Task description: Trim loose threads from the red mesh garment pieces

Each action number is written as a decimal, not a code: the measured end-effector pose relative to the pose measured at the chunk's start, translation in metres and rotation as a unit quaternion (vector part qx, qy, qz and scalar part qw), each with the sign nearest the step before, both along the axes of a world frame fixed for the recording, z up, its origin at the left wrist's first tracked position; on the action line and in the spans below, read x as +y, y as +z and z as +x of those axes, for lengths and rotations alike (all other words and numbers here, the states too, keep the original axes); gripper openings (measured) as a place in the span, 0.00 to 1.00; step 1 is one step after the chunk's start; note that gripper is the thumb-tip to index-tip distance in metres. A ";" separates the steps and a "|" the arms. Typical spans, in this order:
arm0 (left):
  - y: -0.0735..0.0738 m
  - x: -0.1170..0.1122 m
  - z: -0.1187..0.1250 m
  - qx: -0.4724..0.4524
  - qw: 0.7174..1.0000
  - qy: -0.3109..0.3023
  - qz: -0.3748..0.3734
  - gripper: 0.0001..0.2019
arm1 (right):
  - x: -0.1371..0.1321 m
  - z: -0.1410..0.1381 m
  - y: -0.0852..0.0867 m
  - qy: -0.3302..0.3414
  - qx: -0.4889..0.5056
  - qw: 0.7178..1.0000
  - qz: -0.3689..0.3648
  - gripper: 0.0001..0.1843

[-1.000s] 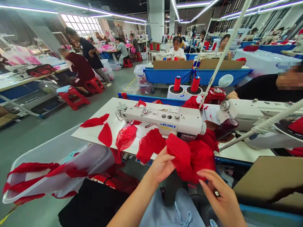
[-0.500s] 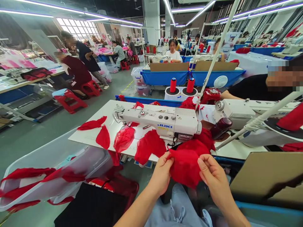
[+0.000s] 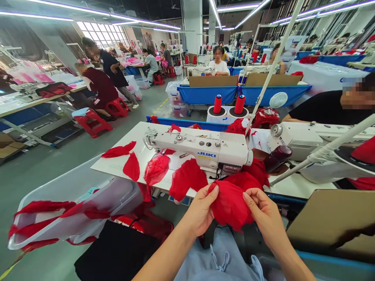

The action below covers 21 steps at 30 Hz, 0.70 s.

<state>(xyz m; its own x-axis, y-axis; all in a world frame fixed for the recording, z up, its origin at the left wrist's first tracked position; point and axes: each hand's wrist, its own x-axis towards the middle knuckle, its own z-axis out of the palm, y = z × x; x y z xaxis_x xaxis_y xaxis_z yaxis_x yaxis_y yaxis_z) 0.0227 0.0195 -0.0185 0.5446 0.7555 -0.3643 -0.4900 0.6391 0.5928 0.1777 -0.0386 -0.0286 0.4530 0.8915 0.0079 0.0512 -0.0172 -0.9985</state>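
I hold a piece of red fabric [image 3: 231, 203] in front of me, just below the edge of the white sewing table [image 3: 137, 154]. My left hand [image 3: 200, 210] pinches its left edge and my right hand [image 3: 262, 210] pinches its right edge, fingers closed on the cloth. A white Juki sewing machine [image 3: 202, 148] stands on the table right behind the fabric. More red fabric [image 3: 187, 177] hangs over the table edge beside my left hand.
Loose red pieces [image 3: 130, 166] lie on the table's left part. A clear plastic bin [image 3: 73, 203] draped with red strips stands at lower left. Two red thread cones [image 3: 218, 103] sit behind the machine. A person in black [image 3: 328, 109] sits at right; other workers sit further back.
My right hand came up from below and took hold of the fabric's right edge. Both hands have since held the piece spread between them with little movement.
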 end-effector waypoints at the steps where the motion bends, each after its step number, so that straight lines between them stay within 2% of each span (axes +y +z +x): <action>1: 0.002 0.001 0.001 -0.002 1.000 0.000 0.000 0.15 | 0.000 0.001 -0.002 -0.014 -0.011 1.000 0.003 0.21; 5: 0.003 0.004 0.006 -0.006 1.000 0.008 0.009 0.15 | -0.008 0.004 -0.004 -0.093 -0.138 0.985 0.040 0.15; 8: -0.001 0.003 0.011 -0.002 1.000 0.016 0.006 0.16 | -0.017 0.002 -0.001 -0.076 -0.208 0.972 0.077 0.09; 12: -0.005 0.002 0.015 -0.001 0.999 0.031 0.007 0.17 | -0.024 -0.003 -0.002 -0.059 -0.279 0.952 0.106 0.06; 18: -0.009 -0.001 0.017 -0.008 1.000 0.027 0.007 0.19 | -0.020 -0.010 -0.010 -0.047 -0.313 0.945 0.082 0.08; 21: -0.011 -0.001 0.015 -0.008 1.000 0.029 0.008 0.19 | -0.019 -0.011 -0.011 -0.043 -0.318 0.942 0.101 0.06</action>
<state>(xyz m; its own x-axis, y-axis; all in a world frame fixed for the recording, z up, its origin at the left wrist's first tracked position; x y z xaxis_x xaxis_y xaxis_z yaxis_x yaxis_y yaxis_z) 0.0378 0.0184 -0.0294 0.5051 0.7920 -0.3430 -0.5352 0.5992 0.5954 0.1664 -0.0571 -0.0391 0.3694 0.8026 0.4683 0.6476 0.1390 -0.7491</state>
